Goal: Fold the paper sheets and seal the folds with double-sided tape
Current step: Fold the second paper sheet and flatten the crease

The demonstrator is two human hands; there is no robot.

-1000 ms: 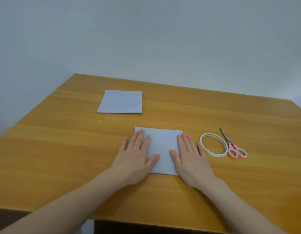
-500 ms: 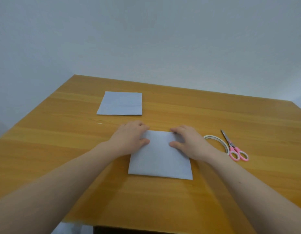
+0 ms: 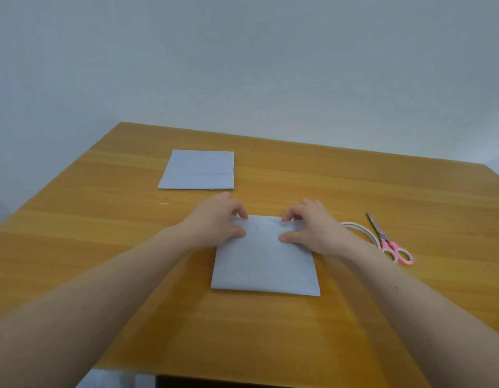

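A folded white paper sheet lies flat in front of me on the wooden table. My left hand pinches its far left corner between thumb and curled fingers. My right hand pinches the far right corner the same way. A second folded white sheet lies farther back on the left, apart from both hands. A roll of double-sided tape lies to the right of my right wrist, partly hidden by it.
Pink-handled scissors lie just right of the tape roll, blades pointing away from me. A pale wall stands behind the table's far edge. The table's near edge runs below my forearms.
Both hands slid from lying flat on the sheet to its far edge and curled onto the far corners. The near sheet now shows in full.
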